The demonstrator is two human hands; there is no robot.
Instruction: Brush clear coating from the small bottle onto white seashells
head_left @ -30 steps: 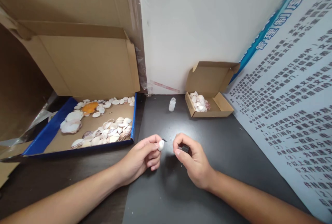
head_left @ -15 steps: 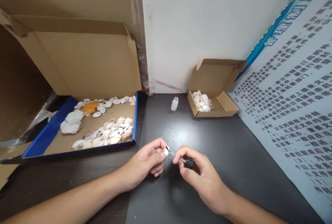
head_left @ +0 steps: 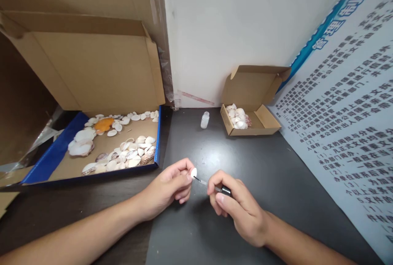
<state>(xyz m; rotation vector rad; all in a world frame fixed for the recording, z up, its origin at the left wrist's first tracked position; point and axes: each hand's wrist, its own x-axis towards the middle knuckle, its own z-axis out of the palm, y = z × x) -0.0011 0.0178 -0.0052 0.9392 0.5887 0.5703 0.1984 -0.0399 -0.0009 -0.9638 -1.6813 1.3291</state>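
Between thumb and forefinger, my left hand (head_left: 175, 183) pinches a small white shell (head_left: 193, 172) by its edge. My right hand (head_left: 235, 203) grips a small brush (head_left: 223, 190) by its black cap. The brush's thin stem points left, and its dark tip meets the lower part of the shell. A small open glass bottle (head_left: 205, 120) with whitish contents stands upright on the dark table (head_left: 264, 167), behind the hands.
At the left, a blue-edged cardboard box (head_left: 158, 142) holds many white and patterned shells (head_left: 123, 156) and an orange one (head_left: 103, 124). A smaller open box (head_left: 253, 132) with shells stands at the back right. A printed sheet (head_left: 337, 134) leans along the right.
The brush tip has moved from the shell's upper part to its lower part. The shell is turned a little differently. The whole view has shifted slightly.
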